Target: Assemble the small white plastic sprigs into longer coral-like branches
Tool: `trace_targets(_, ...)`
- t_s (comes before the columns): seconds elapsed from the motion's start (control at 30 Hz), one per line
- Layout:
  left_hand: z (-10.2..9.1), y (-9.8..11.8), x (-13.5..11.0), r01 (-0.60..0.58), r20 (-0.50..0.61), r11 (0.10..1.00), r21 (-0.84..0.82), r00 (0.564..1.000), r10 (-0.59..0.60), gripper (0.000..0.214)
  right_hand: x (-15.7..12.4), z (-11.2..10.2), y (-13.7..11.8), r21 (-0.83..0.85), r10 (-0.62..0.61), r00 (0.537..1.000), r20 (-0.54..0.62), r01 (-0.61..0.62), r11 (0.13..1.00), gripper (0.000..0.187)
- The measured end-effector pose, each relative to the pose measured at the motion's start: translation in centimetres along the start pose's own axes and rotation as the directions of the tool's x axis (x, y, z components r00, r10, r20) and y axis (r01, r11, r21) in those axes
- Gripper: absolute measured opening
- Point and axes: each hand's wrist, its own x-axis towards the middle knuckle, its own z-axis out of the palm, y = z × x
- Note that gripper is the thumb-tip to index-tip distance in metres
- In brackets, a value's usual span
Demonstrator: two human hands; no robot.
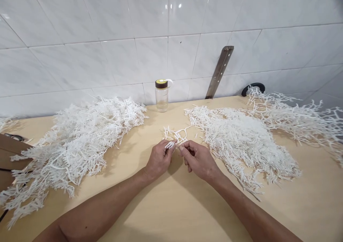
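Near the middle of the table, my left hand (160,159) is closed around a small bundle of thin white sticks (170,145), whose ends poke out above the thumb. My right hand (197,159) is beside it with thumb and index finger pinched together; what lies between them is too small to make out. Just beyond the fingertips lies a white branching piece (180,134), like a coral-shaped twig. To the right spreads a flat heap of fine white strands (241,142). A taller heap of white branching pieces (88,138) stands to the left.
A clear bottle (161,99) with a dark and yellow lid stands by the tiled wall. A metal strip (220,72) leans there, with a black curved object (253,87) to its right. More white branches (302,118) lie far right; a brown cardboard box (13,152) is left.
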Motion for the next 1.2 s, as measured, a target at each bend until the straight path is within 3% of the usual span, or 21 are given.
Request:
trace_targets(0.2, 0.8, -1.0, -0.6, -0.184, 0.096, 0.979, 0.089, 0.98, 0.175, 0.044, 0.0, 0.2, -0.7, 0.164, 0.104, 0.993, 0.057, -0.112, 0.98, 0.031)
trace_targets(0.5, 1.3, -0.9, -1.3, -0.266, 0.269, 0.924, 0.276, 0.944, 0.191, 0.077, 0.2, 0.0, -0.3, 0.435, 0.175, 0.973, 0.147, -0.223, 0.872, 0.037)
trace_targets(0.7, 1.4, -0.6, -1.8, -0.31, 0.313, 0.875, 0.372, 0.929, 0.196, 0.083, 0.4, -1.1, -0.4, 0.455, 0.223, 0.936, 0.274, -0.33, 0.827, 0.034)
trace_targets(0.83, 1.2, -0.3, -1.8, -0.312, 0.317, 0.885, 0.347, 0.926, 0.203, 0.08, 0.6, -1.6, -0.4, 0.378, 0.253, 0.919, 0.303, -0.36, 0.853, 0.031)
trace_targets(1.03, 0.7, -0.3, -1.4, -0.249, 0.25, 0.947, 0.201, 0.948, 0.196, 0.072, 0.7, -1.7, -0.4, 0.252, 0.238, 0.926, 0.292, -0.315, 0.915, 0.028)
trace_targets(1.2, 0.2, 0.0, -0.7, 0.029, 0.167, 0.99, -0.138, 0.986, -0.005, 0.059, 0.8, -2.3, 0.1, 0.214, 0.188, 0.944, 0.273, -0.25, 0.944, 0.023)
